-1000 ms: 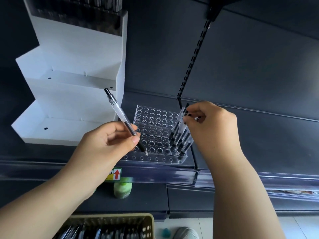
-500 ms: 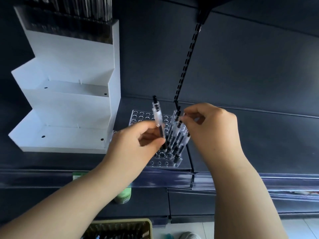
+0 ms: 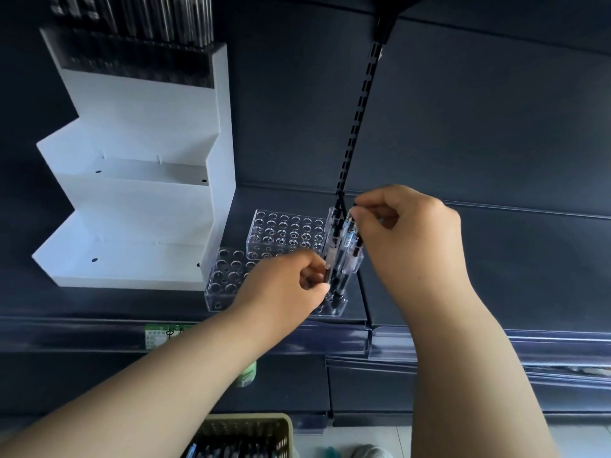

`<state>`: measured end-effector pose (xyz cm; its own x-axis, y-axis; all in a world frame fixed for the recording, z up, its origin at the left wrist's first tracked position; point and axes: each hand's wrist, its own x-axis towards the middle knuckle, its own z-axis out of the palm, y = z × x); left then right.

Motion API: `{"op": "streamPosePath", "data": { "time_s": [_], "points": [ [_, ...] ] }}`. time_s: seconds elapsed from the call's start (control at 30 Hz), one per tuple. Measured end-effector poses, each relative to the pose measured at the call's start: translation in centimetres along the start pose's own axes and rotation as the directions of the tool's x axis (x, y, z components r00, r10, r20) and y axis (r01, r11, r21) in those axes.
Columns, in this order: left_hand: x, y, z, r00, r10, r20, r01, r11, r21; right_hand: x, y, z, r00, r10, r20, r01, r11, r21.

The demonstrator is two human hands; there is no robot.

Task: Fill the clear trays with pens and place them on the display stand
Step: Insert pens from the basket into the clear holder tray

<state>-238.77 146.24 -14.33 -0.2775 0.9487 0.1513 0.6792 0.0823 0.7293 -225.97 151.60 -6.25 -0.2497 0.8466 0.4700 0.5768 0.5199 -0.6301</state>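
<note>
While clear black-tipped pens (image 3: pixel 347 249) cluster, round holes dot the tray (image 3: pixel 225 281).

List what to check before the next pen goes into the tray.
1. Left hand pinches a pen: ok.
2. Right hand steadies the standing pens by their tops: ok.
3. Held pen's tip seated in a hole: cannot tell, the hand hides it.
4. Free holes in front tray and back tray: ok.
5. Trays full enough for the display stand: not ok.
6. Pens in basket: ok.

head-worn view, looking forward-down, close over shelf (image 3: pixel 463 269)
</note>
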Motion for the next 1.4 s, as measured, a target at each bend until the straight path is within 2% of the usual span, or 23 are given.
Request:
{"op": "streamPosePath", "data": {
  "time_s": [0.27,0.87,0.97,1.03,1.1,1.2,1.3,1.4],
  "points": [
    [0.2,0.6,-0.1,1.000,-0.015,0.011,0.014,0.998,0.053,0.0,0.0,-0.2,1.000,0.001,0.005,-0.001,1.000,0.005],
    [0.0,-0.1,0.2,0.999,-0.036,0.016,0.036,0.999,0.002,-0.2,-0.6,0.0,0.998,0.014,0.062,-0.012,1.000,-0.029],
    [-0.2,-0.2,-0.3,0.999,-0.029,0.028,0.028,0.999,0.017,-0.4,-1.2,-0.3,0.999,-0.025,0.046,0.028,0.998,-0.052],
    [-1.0,-0.5,-1.3,1.000,-0.007,0.001,0.007,0.997,0.080,-0.9,-1.8,-0.6,0.997,-0.076,0.022,0.078,0.994,-0.077],
    [-2.4,-1.0,-2.6,0.998,0.054,-0.042,-0.043,0.971,0.234,-1.8,-2.4,-0.6,0.990,-0.141,-0.001,0.140,0.984,-0.114],
    [-5.5,-2.1,-5.2,0.978,0.202,-0.058,-0.146,0.852,0.503,-4.0,-3.4,0.0,0.975,-0.222,0.033,0.224,0.957,-0.183],
    [-9.3,-3.5,-7.8,0.957,0.291,-0.020,-0.211,0.740,0.638,-6.6,-4.2,1.6,0.947,-0.241,0.212,0.287,0.932,-0.222],
    [-13.6,-5.3,-9.4,0.968,0.249,-0.021,-0.164,0.698,0.697,-9.2,-4.9,3.7,0.889,-0.218,0.403,0.346,0.897,-0.276]
  ]
}}
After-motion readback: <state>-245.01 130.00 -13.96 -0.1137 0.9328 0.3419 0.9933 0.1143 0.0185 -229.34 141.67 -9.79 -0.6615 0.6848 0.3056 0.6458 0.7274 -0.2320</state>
